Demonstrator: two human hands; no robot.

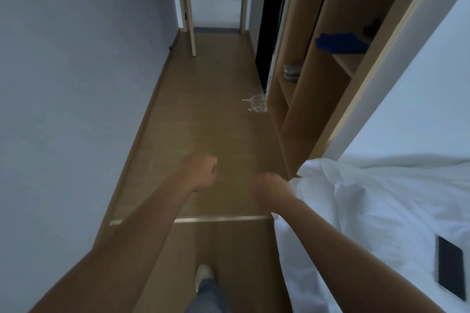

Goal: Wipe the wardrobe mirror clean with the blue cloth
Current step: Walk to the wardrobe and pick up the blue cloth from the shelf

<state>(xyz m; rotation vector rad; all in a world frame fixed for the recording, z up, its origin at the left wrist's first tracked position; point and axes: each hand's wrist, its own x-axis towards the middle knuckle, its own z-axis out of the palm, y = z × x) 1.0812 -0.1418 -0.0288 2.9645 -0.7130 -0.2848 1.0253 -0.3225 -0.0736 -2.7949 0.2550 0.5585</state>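
The blue cloth [342,43] lies bunched on a shelf inside the open wooden wardrobe [315,79] at the right, far ahead of both hands. A dark door panel [270,20] stands beside the wardrobe; I cannot tell if it is the mirror. My left hand [202,173] hangs over the floor with its fingers loosely curled, holding nothing. My right hand [273,188] is a little lower and to the right, fingers also loosely curled and empty, close to the edge of the white bedding.
A bed with white bedding [381,211] fills the lower right, with a black phone [450,270] on it. A crumpled clear wrapper [256,103] lies on the wooden floor by the wardrobe base. A doorway with an open door [188,5] is ahead. A grey wall runs along the left.
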